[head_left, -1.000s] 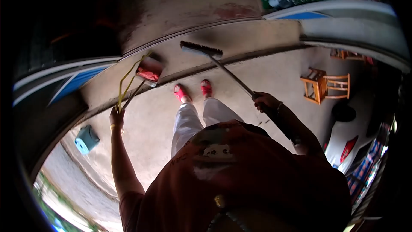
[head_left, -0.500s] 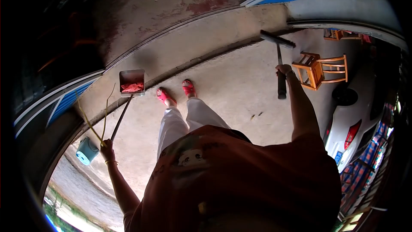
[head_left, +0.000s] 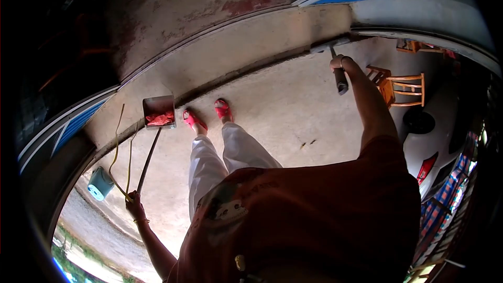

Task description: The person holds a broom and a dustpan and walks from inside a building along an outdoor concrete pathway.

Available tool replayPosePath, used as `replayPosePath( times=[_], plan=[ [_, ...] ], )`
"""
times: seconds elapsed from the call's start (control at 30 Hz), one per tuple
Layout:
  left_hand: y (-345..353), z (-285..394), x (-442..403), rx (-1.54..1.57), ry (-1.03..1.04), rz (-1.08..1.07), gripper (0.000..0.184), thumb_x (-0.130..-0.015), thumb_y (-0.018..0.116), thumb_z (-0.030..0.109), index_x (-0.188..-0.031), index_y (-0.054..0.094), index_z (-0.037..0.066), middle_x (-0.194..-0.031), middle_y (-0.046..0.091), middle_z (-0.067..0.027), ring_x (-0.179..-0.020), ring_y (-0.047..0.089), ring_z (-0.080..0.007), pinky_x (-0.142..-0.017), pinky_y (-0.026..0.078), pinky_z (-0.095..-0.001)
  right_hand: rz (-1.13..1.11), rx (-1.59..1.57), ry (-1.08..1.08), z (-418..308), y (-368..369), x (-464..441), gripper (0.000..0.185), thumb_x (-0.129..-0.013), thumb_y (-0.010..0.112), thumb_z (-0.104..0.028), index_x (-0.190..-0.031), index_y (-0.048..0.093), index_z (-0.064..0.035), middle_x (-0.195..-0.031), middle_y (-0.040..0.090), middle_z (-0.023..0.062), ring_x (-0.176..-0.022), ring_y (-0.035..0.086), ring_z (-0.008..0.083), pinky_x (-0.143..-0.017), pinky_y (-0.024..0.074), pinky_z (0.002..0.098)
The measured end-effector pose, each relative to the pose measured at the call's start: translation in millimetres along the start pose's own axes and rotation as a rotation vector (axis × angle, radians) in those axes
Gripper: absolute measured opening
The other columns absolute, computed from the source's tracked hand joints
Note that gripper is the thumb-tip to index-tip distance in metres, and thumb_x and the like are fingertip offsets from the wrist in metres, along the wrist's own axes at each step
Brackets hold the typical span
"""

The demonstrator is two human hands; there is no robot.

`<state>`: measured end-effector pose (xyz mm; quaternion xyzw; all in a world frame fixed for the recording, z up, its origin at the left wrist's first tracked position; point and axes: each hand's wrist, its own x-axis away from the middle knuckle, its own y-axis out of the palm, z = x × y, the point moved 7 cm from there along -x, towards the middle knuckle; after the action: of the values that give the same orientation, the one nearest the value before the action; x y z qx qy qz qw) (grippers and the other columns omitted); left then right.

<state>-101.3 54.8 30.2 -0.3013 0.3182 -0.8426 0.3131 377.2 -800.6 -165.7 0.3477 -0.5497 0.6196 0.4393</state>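
Observation:
My left hand (head_left: 135, 205) is closed around the dark pole of a long-handled dustpan (head_left: 158, 105). Crumpled red material (head_left: 160, 119) lies in its pan. The same hand also grips thin yellow strips (head_left: 112, 163), which stick up in a loose fork. Off to the right, my right hand (head_left: 340, 63) wraps round the dark handle of a broom (head_left: 341, 83). The wide flat broom head (head_left: 329, 45) is by the dark line at the step, partly blurred; whether it touches the floor I cannot tell.
A wooden chair (head_left: 390, 89) stands beside my right arm, with a white car (head_left: 437, 149) behind it. A blue-grey bucket (head_left: 100, 184) is at the left. A raised step (head_left: 230, 55) runs ahead of my red shoes (head_left: 222, 110).
My right hand has moved forward and slightly left, pushing the broom head up to the step. My left hand has come slightly lower in view, and the yellow strips have swung.

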Motion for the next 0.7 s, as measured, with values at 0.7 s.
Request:
replayPosePath(
  times=[0.7],
  plan=[
    [-19.2, -35.3, 31.0, 0.099, -0.005, 0.066, 0.019, -0.076, 0.064, 0.013, -0.088, 0.056, 0.000, -0.081, 0.056, -0.0025, -0.071, 0.051, -0.0119, -0.061, 0.042, -0.0233, -0.136, -0.853, 0.023, 20.6, -41.5, 188.1, 0.017, -0.082, 0.052, -0.019, -0.073, 0.050, -0.0046, -0.067, 0.051, 0.0049, -0.050, 0.046, 0.0074, -0.044, 0.0400, 0.0184]
  ],
)
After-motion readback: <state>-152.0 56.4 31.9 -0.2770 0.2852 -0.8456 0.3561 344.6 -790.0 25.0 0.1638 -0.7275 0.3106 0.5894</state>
